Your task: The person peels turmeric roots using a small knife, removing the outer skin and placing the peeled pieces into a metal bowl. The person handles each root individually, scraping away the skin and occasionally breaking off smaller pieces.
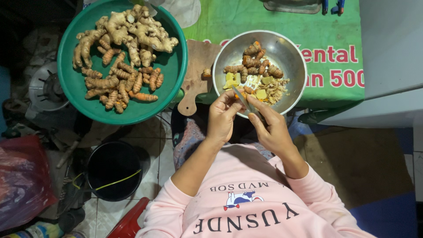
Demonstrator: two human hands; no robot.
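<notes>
From the head camera, the left hand [221, 118] is curling closed around a small orange root piece [238, 96], pinching it at the near rim of the steel bowl [294, 59]. The right hand [271, 128] is gripping a knife [243, 99], its blade lying against that piece, just left of the right fingertips. Peeled and unpeeled roots are sitting inside the bowl. A wooden cutting board [197, 75] is lying between the bowl and a green basin [79, 88] of ginger and turmeric at the table's left edge.
</notes>
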